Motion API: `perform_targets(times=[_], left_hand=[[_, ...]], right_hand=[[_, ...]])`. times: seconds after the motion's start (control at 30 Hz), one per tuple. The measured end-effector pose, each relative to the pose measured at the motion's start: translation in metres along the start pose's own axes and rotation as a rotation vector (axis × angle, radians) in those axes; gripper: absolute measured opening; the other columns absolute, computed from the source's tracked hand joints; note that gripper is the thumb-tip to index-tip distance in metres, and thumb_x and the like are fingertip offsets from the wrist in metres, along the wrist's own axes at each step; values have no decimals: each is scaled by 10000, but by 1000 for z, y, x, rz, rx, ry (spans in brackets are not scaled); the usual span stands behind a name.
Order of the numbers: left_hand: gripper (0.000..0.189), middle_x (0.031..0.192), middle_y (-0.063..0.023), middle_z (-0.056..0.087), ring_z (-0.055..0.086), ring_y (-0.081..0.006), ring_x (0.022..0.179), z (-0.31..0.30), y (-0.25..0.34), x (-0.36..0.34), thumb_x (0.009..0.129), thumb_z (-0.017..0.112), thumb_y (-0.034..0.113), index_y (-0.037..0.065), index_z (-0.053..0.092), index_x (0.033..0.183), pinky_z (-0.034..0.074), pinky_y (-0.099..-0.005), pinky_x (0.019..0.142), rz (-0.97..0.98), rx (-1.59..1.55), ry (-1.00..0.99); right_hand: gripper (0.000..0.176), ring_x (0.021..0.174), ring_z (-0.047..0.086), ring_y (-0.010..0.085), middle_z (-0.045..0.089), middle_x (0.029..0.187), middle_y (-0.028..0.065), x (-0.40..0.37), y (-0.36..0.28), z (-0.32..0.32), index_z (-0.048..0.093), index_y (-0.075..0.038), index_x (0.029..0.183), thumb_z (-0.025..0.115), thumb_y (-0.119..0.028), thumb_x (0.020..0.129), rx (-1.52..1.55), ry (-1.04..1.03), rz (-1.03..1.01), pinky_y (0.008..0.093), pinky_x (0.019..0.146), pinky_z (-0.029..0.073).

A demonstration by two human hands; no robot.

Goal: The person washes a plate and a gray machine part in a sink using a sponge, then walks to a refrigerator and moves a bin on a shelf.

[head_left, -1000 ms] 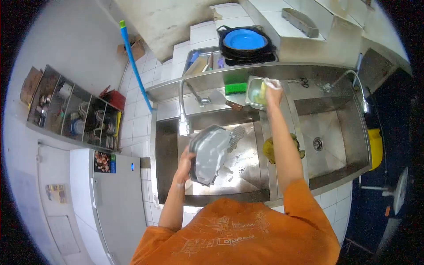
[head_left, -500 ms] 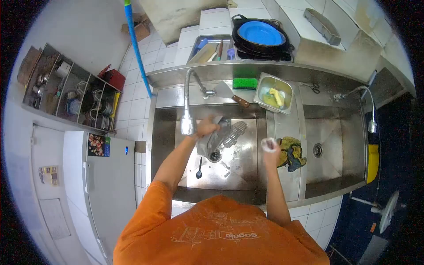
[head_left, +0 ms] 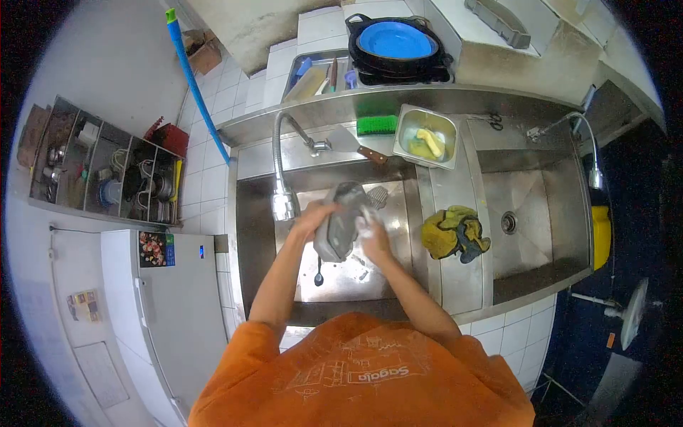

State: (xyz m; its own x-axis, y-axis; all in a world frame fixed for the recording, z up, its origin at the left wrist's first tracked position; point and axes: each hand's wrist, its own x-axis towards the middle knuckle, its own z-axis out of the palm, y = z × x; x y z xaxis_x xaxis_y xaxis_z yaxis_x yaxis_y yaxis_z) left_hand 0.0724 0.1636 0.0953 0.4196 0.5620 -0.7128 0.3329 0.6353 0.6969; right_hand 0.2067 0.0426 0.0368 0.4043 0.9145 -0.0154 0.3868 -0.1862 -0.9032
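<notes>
My left hand (head_left: 311, 215) grips the edge of a grey metal tray (head_left: 339, 224), held tilted on edge over the left sink basin (head_left: 338, 274) beside the hanging faucet head (head_left: 283, 204). My right hand (head_left: 373, 235) presses a small foamy white scrubber against the tray's right face. A black spoon (head_left: 318, 272) lies on the basin floor below the tray.
A small steel pan (head_left: 425, 136) with a yellow sponge, a green brush (head_left: 376, 125) and a scraper (head_left: 363, 151) sit on the back ledge. Yellow and blue cloths (head_left: 454, 233) lie between the basins. The right basin (head_left: 530, 220) has its own faucet. A fridge (head_left: 167, 306) stands left.
My right hand came from the steel pan with the foamy scrubber down to the tray. My left hand turned the tray on edge under the faucet.
</notes>
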Motion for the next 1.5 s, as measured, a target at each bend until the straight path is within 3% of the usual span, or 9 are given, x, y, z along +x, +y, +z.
perform_targets(times=[0.23,0.33,0.47,0.63,0.87,1.07,1.13,1.33,1.5], left_hand=[[355,932,-83,594,590,-219,855,-23,-60,-49,805,577,348,75,538,1028,508,-350,745,182,-563,166],[327,959,-81,592,589,-213,871,-34,-60,-72,850,520,356,91,531,1042,496,-357,786,274,-615,267],[386,980,-115,564,579,-230,870,-47,-82,-70,840,514,303,0,508,1079,499,-357,758,286,-719,358],[411,1009,-134,563,579,-240,889,-37,-93,-81,832,523,301,-16,499,1093,493,-362,768,279,-711,396],[429,973,-141,583,604,-247,824,-48,-122,-82,821,531,285,-31,494,1109,508,-368,734,230,-778,406],[419,962,-139,584,607,-243,815,-54,-130,-84,821,526,269,-31,493,1112,511,-364,730,239,-763,417],[416,958,-136,585,607,-241,811,-54,-130,-83,822,525,265,-32,492,1112,511,-363,727,227,-759,422],[345,936,-121,589,606,-218,796,-53,-136,-78,825,528,230,-31,524,1050,509,-340,706,246,-745,419],[324,932,-100,590,590,-212,824,-46,-136,-77,861,483,251,-7,523,1053,492,-347,755,218,-666,375]], right_hand=[[558,1343,105,429,155,1452,240,7,-31,74,246,-70,1402,412,-308,925,-157,-316,-203,458,1082,190],[546,1342,112,428,172,1453,224,1,-36,88,237,-70,1401,404,-283,927,-295,-486,-392,427,1095,175],[388,1197,426,367,493,1250,212,11,-46,92,547,-4,1132,421,-305,921,73,-470,-291,416,981,353],[676,1113,513,318,560,1131,241,40,-67,103,540,79,1072,333,-547,920,451,-395,446,374,951,367],[714,1099,510,286,588,1095,134,70,-37,158,472,3,1201,428,-618,853,1249,-627,715,452,937,358],[327,967,567,202,616,994,43,66,-59,160,576,-94,1080,502,-349,889,1456,-709,594,350,833,422],[237,918,564,269,621,999,72,55,-58,160,586,-72,981,555,-269,854,842,-495,-86,382,801,442],[258,977,531,419,573,1012,264,33,-98,74,566,21,1045,456,-153,890,-238,-501,-566,446,848,426],[187,872,558,414,590,942,252,22,-71,77,588,48,931,489,-70,825,57,-308,-516,454,783,444]])
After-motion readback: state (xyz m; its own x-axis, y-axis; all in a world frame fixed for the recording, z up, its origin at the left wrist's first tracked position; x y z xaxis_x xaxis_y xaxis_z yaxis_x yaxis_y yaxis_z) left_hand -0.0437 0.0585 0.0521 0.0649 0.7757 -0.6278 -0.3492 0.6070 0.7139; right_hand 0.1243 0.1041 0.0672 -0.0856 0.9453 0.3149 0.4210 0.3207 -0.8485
